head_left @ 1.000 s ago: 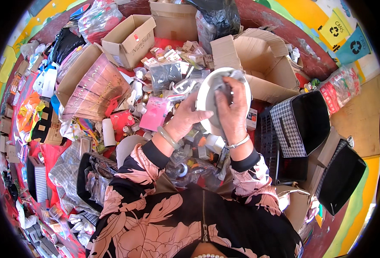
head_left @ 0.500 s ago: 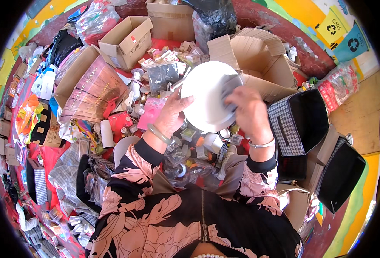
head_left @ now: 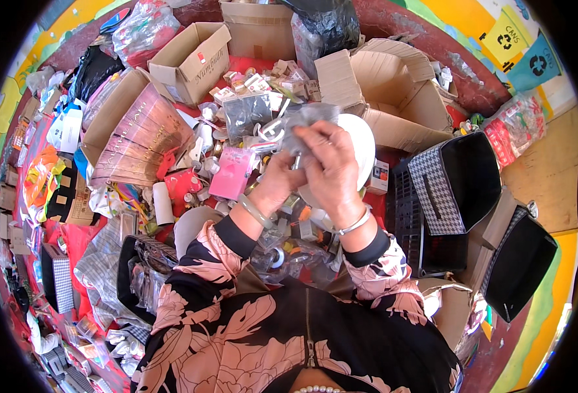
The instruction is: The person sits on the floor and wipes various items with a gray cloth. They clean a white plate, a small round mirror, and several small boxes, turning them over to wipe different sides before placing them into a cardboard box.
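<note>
A round white plastic tub [head_left: 364,147] is tilted on its side in front of me, partly hidden behind my right hand. My left hand [head_left: 277,182] is closed at the tub's near left edge; its fingertips are hidden. My right hand [head_left: 331,164] crosses over the tub, its fingers closed on a crumpled grey cloth [head_left: 307,119]. The cloth is bunched at the tub's upper left edge. A small shiny metal piece [head_left: 297,159] shows between my two hands; what it belongs to cannot be made out.
Several open cardboard boxes [head_left: 394,82] stand around a heap of small cartons and plastic pieces. A pink box [head_left: 232,171] lies left of my hands. Houndstooth-patterned bins [head_left: 436,190] and a dark crate [head_left: 407,196] stand right. Clear plastic packaging [head_left: 295,259] lies between my legs.
The tub has turned from facing me to lying tilted, slightly further right. My right hand has moved left across it with the grey cloth. My left hand has shifted slightly right and down.
</note>
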Motion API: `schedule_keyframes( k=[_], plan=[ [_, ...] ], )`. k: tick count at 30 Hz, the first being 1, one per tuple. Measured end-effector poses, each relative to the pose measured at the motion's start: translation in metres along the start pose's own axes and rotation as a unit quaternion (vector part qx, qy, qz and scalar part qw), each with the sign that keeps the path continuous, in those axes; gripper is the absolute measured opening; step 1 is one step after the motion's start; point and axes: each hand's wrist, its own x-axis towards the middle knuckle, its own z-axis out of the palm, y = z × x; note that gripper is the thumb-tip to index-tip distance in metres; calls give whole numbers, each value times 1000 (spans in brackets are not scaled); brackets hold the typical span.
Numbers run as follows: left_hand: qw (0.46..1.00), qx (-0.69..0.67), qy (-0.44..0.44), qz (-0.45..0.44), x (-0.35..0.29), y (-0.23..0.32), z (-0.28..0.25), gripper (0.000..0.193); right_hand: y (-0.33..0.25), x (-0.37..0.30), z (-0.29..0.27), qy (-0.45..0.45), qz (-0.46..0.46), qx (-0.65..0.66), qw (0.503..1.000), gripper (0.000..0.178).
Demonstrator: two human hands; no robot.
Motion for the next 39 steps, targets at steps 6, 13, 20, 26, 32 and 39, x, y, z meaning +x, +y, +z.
schedule_keyframes(
  k=[6,13,20,26,32,39],
  plan=[
    [996,86,-14,36,0,7,-10,56,16,6,-6,97,-34,-108,989,41],
    [990,65,-15,125,0,3,-12,58,59,6,-23,174,156,-51,971,37],
    [999,-1,17,37,-4,8,1,53,-2,-1,-1,22,9,57,998,44],
    [993,13,23,114,-2,-4,-15,53,52,11,-27,129,120,-70,982,36],
    [993,-110,28,40,0,19,-6,49,114,10,-67,270,168,60,946,38],
    [980,-196,-11,16,-5,22,1,60,24,17,-32,21,-97,-81,992,32]
  ],
)
